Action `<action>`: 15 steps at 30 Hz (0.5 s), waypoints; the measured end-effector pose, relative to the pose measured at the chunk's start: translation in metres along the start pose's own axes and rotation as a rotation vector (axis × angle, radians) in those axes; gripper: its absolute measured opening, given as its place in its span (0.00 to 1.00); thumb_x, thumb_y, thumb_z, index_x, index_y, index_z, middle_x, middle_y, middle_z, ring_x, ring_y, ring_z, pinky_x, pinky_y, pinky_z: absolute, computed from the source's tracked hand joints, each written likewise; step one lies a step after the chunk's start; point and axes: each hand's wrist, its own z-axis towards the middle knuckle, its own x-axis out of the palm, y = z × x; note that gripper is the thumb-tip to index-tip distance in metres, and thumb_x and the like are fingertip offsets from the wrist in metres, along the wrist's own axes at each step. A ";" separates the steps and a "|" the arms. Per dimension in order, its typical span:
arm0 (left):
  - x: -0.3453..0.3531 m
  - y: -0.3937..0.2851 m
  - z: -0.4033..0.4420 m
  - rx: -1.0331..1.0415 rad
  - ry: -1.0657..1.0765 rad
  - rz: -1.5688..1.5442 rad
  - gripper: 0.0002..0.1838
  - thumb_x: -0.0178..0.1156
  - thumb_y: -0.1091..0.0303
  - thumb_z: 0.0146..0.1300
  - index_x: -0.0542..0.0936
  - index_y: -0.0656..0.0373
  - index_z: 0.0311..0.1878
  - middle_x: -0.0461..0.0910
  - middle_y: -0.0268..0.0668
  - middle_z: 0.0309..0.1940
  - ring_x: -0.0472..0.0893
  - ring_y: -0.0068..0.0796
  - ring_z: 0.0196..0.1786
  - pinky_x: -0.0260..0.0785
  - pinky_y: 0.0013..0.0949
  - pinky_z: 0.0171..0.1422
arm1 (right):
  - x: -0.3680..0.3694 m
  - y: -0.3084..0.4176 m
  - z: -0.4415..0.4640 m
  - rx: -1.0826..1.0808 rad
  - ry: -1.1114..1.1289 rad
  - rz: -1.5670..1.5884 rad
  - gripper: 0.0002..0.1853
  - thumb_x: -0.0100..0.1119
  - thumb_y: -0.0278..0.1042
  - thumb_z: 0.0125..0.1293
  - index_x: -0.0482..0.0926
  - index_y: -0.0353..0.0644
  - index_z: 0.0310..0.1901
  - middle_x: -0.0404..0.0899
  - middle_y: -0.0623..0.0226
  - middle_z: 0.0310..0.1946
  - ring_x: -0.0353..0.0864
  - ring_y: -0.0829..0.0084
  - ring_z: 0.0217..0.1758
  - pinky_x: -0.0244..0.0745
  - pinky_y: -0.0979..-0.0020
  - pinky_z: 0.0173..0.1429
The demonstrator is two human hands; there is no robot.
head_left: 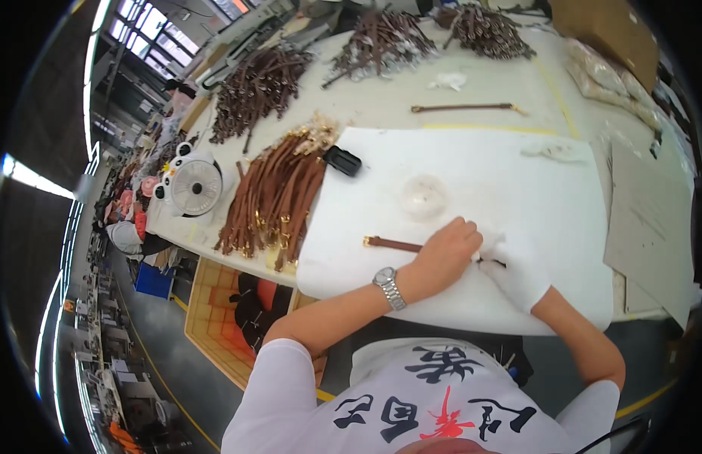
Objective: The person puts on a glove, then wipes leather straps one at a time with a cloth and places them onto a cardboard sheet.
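Observation:
A brown leather strap (pixel 394 243) with a gold-coloured buckle at its left end lies on the white sheet (pixel 351 276). My left hand (pixel 448 256), bare and with a metal watch at the wrist, is closed over the strap's right part. Close against it is my right hand (pixel 511 271) in a white glove, its fingers bent together. A small dark piece shows at the gloved fingers; what it is I cannot tell. Beyond my hands sits a small round translucent dish (pixel 424 197).
A pile of brown straps (pixel 271 197) with gold fittings lies left, beside a black object (pixel 342 160) and a small fan (pixel 194 188). Several darker strap heaps (pixel 260 91) are farther back. A single strap (pixel 464 108) lies beyond the sheet. Cardboard (pixel 647 227) is at right.

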 end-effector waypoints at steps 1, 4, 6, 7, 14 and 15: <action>0.002 0.003 0.000 0.008 0.009 0.005 0.14 0.66 0.85 0.52 0.75 0.61 0.40 0.75 0.45 0.43 0.76 0.51 0.50 0.75 0.50 0.54 | -0.003 0.004 0.001 0.004 0.009 0.017 0.06 0.79 0.27 0.60 0.92 0.40 0.38 0.87 0.54 0.36 0.86 0.49 0.44 0.80 0.50 0.52; 0.004 0.005 0.004 0.020 -0.009 0.032 0.09 0.61 0.84 0.58 0.75 0.62 0.40 0.75 0.45 0.43 0.75 0.50 0.50 0.74 0.49 0.54 | 0.005 -0.002 0.001 -0.048 -0.032 0.051 0.07 0.78 0.29 0.61 0.93 0.40 0.41 0.88 0.55 0.34 0.88 0.49 0.42 0.81 0.50 0.50; 0.005 0.005 0.005 0.013 -0.027 0.022 0.11 0.62 0.85 0.59 0.76 0.61 0.42 0.75 0.44 0.43 0.76 0.50 0.51 0.74 0.48 0.55 | 0.008 -0.004 -0.001 0.011 -0.023 0.104 0.08 0.78 0.29 0.61 0.93 0.40 0.42 0.88 0.53 0.35 0.87 0.50 0.43 0.80 0.50 0.50; 0.002 0.006 0.004 0.025 -0.039 0.034 0.11 0.62 0.85 0.59 0.76 0.61 0.42 0.75 0.44 0.43 0.76 0.50 0.51 0.74 0.48 0.55 | 0.007 -0.005 0.000 -0.004 -0.033 0.093 0.08 0.78 0.29 0.61 0.93 0.40 0.42 0.88 0.53 0.35 0.87 0.50 0.43 0.80 0.50 0.50; 0.005 0.002 -0.025 -0.074 -0.028 -0.089 0.13 0.65 0.85 0.58 0.77 0.60 0.44 0.77 0.43 0.45 0.77 0.49 0.54 0.75 0.50 0.59 | 0.005 -0.001 -0.013 0.144 0.080 0.148 0.10 0.76 0.26 0.66 0.92 0.37 0.48 0.90 0.53 0.41 0.88 0.53 0.48 0.83 0.55 0.56; 0.002 0.011 -0.025 -0.097 -0.034 -0.085 0.13 0.65 0.85 0.58 0.78 0.60 0.44 0.77 0.43 0.45 0.77 0.49 0.54 0.75 0.50 0.59 | 0.010 -0.005 -0.012 0.238 0.050 0.232 0.11 0.75 0.24 0.68 0.91 0.35 0.51 0.90 0.54 0.43 0.89 0.56 0.50 0.83 0.58 0.58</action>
